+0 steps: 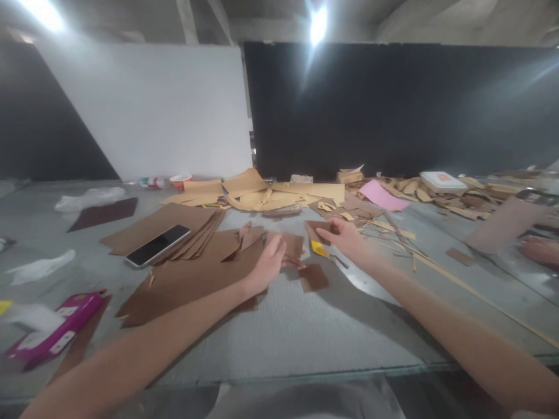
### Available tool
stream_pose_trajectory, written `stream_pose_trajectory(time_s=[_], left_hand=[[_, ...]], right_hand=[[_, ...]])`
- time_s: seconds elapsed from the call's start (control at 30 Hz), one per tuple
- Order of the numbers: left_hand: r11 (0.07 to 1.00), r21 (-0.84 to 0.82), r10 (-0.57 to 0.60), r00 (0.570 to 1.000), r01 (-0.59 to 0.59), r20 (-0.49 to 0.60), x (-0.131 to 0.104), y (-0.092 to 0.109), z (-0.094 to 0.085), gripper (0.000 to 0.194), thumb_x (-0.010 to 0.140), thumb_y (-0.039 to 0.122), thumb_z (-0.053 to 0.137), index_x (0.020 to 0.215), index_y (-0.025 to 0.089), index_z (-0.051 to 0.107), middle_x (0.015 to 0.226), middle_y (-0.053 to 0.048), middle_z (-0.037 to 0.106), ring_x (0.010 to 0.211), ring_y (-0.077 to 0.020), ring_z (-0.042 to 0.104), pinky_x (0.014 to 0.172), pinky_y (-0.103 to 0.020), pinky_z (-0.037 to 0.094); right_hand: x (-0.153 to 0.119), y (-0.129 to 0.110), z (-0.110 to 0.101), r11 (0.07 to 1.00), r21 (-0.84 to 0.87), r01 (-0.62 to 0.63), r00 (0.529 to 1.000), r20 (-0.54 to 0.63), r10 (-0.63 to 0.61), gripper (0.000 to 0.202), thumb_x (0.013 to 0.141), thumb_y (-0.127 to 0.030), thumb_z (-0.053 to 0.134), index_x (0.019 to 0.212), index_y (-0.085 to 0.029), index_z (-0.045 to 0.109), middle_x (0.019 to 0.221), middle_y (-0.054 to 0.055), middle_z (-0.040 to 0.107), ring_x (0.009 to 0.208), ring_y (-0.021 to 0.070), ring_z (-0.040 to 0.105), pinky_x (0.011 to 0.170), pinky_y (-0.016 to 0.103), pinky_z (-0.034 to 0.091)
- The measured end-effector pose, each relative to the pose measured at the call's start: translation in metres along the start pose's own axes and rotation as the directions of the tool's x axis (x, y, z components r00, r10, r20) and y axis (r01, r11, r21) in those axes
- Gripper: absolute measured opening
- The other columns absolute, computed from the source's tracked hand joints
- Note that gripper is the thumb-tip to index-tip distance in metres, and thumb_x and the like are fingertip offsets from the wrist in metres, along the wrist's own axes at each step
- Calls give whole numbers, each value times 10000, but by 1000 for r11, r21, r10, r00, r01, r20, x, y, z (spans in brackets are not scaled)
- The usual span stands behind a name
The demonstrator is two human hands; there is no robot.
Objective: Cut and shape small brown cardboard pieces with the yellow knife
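Observation:
My left hand (266, 266) rests at the right edge of the large brown sheets (187, 285), its fingers stretched out beside a small brown piece (293, 244). Whether it presses on that piece is unclear. My right hand (348, 240) pinches the edge of another brown piece (312, 228) between thumb and fingers. A bright yellow piece (319, 249) lies just below those fingertips, with a thin dark tool (340, 262) near it. Between the hands, nearer me, lies a small brown square (314, 278). Folded brown scraps (244, 240) sit on the sheets left of my left hand.
A phone (159, 244) lies on stacked brown sheets. At left is a magenta tissue pack (61, 329). Tan offcuts (279, 195), a pink sheet (382, 195) and a white box (442, 181) line the back. Long strips (480, 297) cross the right side, near another person's hand (540, 251).

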State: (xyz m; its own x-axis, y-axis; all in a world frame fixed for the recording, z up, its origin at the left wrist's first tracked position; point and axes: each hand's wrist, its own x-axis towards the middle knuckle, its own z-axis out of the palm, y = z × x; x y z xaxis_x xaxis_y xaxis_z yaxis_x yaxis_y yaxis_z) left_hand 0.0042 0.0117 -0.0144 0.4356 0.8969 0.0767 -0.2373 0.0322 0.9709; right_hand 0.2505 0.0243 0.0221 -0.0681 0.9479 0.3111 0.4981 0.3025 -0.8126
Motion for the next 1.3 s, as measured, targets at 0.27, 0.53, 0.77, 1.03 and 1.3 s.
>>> stream_pose_trajectory(time_s=[0.27, 0.53, 0.77, 1.03, 1.3], left_hand=[[999, -48, 17, 995, -13, 100, -10, 7, 21, 595, 890, 721, 698, 1190, 224, 570, 1054, -114, 770, 963, -310, 783, 817, -435, 622], [999, 17, 36, 992, -39, 123, -11, 1, 22, 655, 829, 649, 802, 1231, 234, 494, 1107, -119, 756, 894, -283, 787, 802, -418, 624], [999, 35, -10, 986, 4, 166, -12, 4, 17, 689, 859, 664, 772, 1313, 223, 500, 986, -119, 770, 899, -321, 797, 809, -434, 602], [999, 32, -14, 971, 6, 239, -14, 10, 17, 654, 900, 648, 743, 1351, 233, 515, 982, -120, 771, 916, -328, 803, 876, -466, 611], [998, 64, -3, 974, -12, 225, -17, 13, 16, 611, 895, 639, 744, 1323, 233, 585, 964, -120, 775, 868, -311, 802, 831, -440, 620]], right_hand=[[-32, -12, 46, 995, 91, 48, 998, -38, -44, 306, 918, -501, 667, 830, -226, 567, 786, 11, 628, 733, 189, 571, 653, 310, 448], [-39, -15, 49, 980, 196, -21, 1000, 17, 18, 304, 925, -517, 633, 851, -242, 527, 770, 4, 617, 753, 202, 587, 663, 318, 463], [-31, -12, 35, 988, 140, 60, 995, 64, -70, 249, 954, -471, 608, 927, -224, 590, 855, -1, 628, 780, 178, 578, 703, 301, 457], [-24, -14, 22, 988, 104, 115, 989, 80, -124, 227, 924, -442, 657, 937, -216, 650, 857, 12, 682, 737, 165, 596, 687, 293, 487], [-20, -3, 18, 991, 128, 28, 978, 200, -53, 291, 922, -477, 674, 875, -203, 761, 808, 24, 740, 704, 174, 628, 656, 295, 476]])
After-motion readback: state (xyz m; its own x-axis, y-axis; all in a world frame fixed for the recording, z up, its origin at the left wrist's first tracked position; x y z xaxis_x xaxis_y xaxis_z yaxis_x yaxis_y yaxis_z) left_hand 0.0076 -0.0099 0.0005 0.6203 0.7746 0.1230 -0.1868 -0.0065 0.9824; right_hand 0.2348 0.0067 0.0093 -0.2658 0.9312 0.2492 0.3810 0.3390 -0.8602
